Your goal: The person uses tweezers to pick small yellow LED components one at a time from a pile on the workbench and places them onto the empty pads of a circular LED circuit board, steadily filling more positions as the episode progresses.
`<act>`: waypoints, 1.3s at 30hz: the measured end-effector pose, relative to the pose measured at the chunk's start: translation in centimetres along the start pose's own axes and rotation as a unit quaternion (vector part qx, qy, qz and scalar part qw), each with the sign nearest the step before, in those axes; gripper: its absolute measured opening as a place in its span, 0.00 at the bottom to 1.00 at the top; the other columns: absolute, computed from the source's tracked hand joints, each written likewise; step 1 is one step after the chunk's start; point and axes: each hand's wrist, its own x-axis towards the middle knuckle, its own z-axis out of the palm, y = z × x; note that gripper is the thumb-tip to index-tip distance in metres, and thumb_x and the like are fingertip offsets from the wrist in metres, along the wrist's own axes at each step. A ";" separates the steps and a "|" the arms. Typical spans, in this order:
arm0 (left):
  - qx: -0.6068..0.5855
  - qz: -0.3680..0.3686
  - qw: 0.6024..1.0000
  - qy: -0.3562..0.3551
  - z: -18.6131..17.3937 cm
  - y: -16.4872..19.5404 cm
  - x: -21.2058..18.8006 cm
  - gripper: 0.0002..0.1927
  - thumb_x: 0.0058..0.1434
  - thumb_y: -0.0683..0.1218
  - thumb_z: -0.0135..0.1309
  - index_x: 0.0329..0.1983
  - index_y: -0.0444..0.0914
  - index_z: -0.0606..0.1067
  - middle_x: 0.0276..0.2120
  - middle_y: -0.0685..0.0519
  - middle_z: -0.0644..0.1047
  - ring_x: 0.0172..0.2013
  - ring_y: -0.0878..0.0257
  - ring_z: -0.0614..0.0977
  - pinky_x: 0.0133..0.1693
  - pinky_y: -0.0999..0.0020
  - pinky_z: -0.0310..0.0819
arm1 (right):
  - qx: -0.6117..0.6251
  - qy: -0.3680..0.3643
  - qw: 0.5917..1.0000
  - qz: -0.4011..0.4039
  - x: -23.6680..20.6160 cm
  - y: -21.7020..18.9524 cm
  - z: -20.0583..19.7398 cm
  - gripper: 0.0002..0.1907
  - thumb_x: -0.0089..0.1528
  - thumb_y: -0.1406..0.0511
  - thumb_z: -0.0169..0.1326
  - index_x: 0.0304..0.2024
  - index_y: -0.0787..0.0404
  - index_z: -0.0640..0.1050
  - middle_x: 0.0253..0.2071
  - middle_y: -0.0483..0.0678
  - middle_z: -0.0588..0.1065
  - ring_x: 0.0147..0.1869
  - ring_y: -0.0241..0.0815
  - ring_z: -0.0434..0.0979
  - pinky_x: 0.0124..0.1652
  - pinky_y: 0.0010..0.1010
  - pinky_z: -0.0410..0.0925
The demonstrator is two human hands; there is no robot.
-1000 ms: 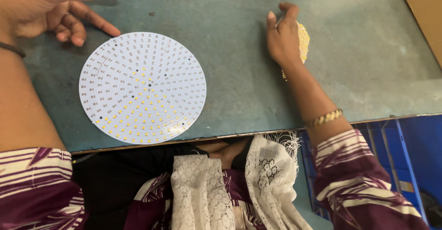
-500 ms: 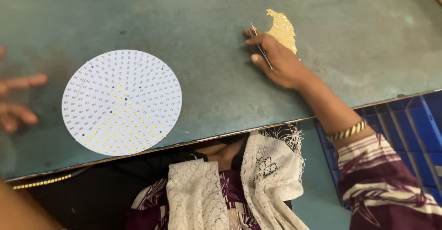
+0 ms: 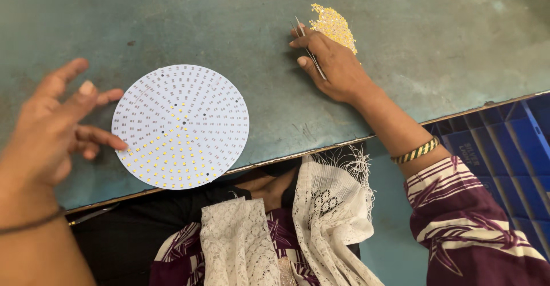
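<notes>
Tweezers (image 3: 312,57) sit pinched in the right hand (image 3: 335,68), just beside a heap of small yellow chips (image 3: 334,27). Left hand (image 3: 54,125) hovers with fingers spread wide, holding nothing, one fingertip at the edge of the round white board (image 3: 180,125). Roughly its near third carries yellow chips; the rest looks bare. Worn teal bench (image 3: 172,16); blue crate (image 3: 504,154) beside it.
</notes>
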 end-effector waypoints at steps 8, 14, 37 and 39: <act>0.009 -0.022 0.998 0.053 -3.2 -1.0 -1.9 0.34 0.74 0.60 0.42 0.76 0.37 0.59 0.49 0.30 0.78 0.18 0.56 0.76 0.14 0.74 0.60 | 0.198 0.162 0.964 0.075 -2.0 -4.1 0.9 0.14 0.78 0.64 0.42 0.62 0.63 0.72 0.64 0.52 0.75 0.72 0.50 0.74 0.70 0.45 0.66; -0.221 -0.009 0.975 -0.039 -0.8 -2.7 -6.5 0.38 0.72 0.61 0.41 0.80 0.43 0.47 0.58 0.26 0.74 0.20 0.57 0.83 0.11 0.80 0.62 | 0.645 0.094 0.720 0.238 -2.8 -10.3 1.6 0.16 0.71 0.62 0.46 0.59 0.60 0.69 0.62 0.54 0.71 0.70 0.52 0.69 0.64 0.54 0.65; 0.071 0.314 0.947 -0.020 5.4 7.2 11.9 0.25 0.77 0.61 0.53 0.53 0.33 0.76 0.42 0.55 0.77 0.41 0.66 0.83 0.43 0.67 0.76 | 0.448 0.334 0.793 0.242 -2.0 5.7 -4.3 0.16 0.74 0.51 0.50 0.56 0.51 0.72 0.56 0.44 0.76 0.62 0.42 0.77 0.63 0.45 0.69; 0.068 0.272 0.958 -0.056 7.7 7.6 12.6 0.29 0.75 0.65 0.49 0.48 0.33 0.76 0.39 0.55 0.77 0.38 0.65 0.84 0.44 0.68 0.76 | 0.465 0.322 0.776 0.278 -3.2 7.2 -3.4 0.15 0.73 0.51 0.48 0.55 0.51 0.72 0.54 0.43 0.76 0.61 0.41 0.77 0.61 0.40 0.68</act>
